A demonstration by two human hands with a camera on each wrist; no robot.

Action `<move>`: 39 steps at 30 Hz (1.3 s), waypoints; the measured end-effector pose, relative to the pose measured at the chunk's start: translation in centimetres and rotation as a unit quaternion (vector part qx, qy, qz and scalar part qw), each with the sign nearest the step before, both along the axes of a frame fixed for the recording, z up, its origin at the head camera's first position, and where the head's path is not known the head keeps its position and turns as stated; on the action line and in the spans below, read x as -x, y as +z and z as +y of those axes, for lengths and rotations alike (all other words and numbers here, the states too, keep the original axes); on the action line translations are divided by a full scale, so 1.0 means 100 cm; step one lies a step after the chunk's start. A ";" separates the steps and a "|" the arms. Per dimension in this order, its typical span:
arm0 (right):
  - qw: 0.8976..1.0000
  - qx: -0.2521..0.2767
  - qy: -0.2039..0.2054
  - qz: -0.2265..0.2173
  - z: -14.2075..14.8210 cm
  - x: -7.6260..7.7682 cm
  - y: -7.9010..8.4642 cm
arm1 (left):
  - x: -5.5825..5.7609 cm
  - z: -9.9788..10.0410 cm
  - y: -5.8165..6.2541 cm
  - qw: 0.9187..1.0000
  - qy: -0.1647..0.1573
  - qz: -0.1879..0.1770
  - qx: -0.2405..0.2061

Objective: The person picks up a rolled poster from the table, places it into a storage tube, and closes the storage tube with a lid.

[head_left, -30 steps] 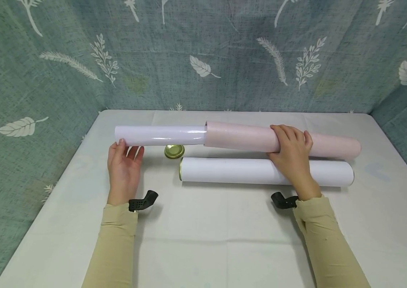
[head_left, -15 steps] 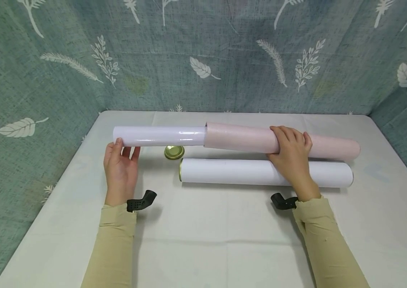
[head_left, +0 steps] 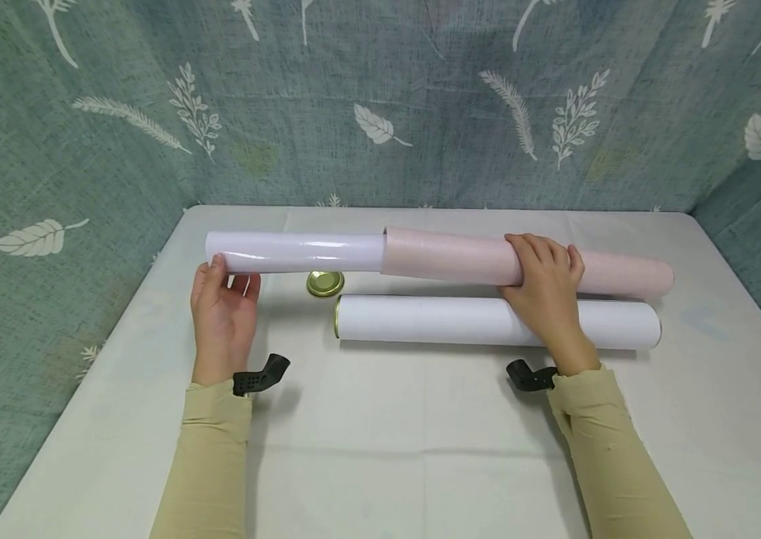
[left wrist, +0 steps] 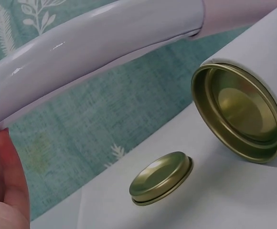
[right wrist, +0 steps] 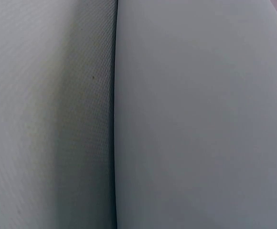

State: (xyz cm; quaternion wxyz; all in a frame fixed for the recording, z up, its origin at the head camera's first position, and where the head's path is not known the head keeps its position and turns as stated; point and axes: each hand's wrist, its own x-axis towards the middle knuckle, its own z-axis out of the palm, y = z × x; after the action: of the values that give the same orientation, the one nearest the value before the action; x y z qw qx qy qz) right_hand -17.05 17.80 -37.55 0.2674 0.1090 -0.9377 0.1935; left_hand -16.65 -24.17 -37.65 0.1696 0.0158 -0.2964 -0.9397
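In the head view my left hand [head_left: 224, 318] pinches the left end of a glossy white roll [head_left: 299, 252], thumb in front and other fingers beneath. An overlapping edge runs along the roll's underside in the left wrist view. Its right end sits inside a pale pink tube-shaped roll [head_left: 454, 254]. My right hand [head_left: 545, 288] grips the pink roll from above near its middle. Just in front, a white cardboard tube [head_left: 420, 320] lies on the table, partly covered by my right hand. A recessed gold metal end [left wrist: 243, 109] closes its left side.
A round gold lid [head_left: 325, 283] lies on the white-covered table [head_left: 380, 449], left of the cardboard tube and below the white roll. Leaf-patterned green-blue cloth [head_left: 380, 90] hangs behind and at both sides.
My left hand has shifted slightly left and up with the white roll's end, and a little more of that roll shows outside the pink one. My right hand has stayed in place.
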 end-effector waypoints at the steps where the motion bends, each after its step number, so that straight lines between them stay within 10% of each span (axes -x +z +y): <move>1: 1.000 0.000 0.001 0.001 0.000 0.000 0.000 | 0.000 0.000 0.000 1.000 -0.001 0.000 0.003; 39: 1.000 -0.001 0.002 0.008 -0.001 -0.001 -0.001 | -0.001 0.013 0.000 0.995 -0.076 0.032 0.064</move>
State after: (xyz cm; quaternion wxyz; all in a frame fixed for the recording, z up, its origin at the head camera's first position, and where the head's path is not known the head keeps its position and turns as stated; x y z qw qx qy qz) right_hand -16.98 17.75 -37.65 0.2741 0.1130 -0.9355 0.1920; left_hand -16.54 -22.89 -37.64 0.1077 -0.0473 -0.3507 -0.9290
